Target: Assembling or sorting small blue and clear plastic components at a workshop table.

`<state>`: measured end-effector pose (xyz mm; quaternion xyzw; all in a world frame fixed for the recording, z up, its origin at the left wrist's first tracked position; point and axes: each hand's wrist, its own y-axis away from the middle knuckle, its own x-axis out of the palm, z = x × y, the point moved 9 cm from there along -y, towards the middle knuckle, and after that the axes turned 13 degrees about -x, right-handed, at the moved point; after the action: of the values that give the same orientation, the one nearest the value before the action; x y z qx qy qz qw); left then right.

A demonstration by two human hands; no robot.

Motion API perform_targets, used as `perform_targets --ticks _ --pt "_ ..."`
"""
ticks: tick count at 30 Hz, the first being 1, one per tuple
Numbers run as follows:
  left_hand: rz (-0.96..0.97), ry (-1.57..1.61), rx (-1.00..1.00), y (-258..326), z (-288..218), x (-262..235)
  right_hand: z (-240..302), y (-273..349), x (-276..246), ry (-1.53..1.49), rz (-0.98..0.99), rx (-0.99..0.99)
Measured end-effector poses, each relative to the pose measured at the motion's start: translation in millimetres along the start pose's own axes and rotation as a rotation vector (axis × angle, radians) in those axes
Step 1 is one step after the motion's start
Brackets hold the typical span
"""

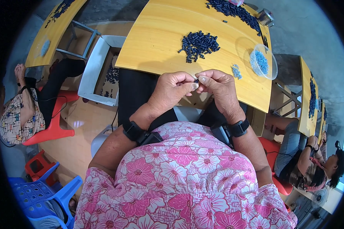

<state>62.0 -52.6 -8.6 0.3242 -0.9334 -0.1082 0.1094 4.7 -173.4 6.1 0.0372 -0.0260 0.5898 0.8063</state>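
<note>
Both hands [197, 87] pinching small dark part [196, 80]

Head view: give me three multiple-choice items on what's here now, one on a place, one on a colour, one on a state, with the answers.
1. Where does the clear bowl stand?
A. On the table's right part
B. On the floor
C. On the red chair

2. What colour is the pile of small parts in the middle of the table?
A. White
B. Dark blue-black
C. Red

3. How are the two hands placed?
A. Flat on the table
B. Far apart at the sides
C. Together, fingertips pinching a small dark part

Answers:
1 A: the bowl sits near the table's right edge, with light blue bits in it.
2 B: the heap looks dark blue-black against the yellow top.
3 C: the left hand and right hand meet on the small part.
</note>
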Motion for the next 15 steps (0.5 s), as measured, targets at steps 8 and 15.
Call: perform_targets --ticks 8,15 --pt "-0.056 0.019 0.059 5 -7 -2 -13 2 3 -0.131 -0.029 0.046" --pt "-0.064 0.041 0.061 3 -2 -3 -26 3 6 -0.23 -0.005 0.054"
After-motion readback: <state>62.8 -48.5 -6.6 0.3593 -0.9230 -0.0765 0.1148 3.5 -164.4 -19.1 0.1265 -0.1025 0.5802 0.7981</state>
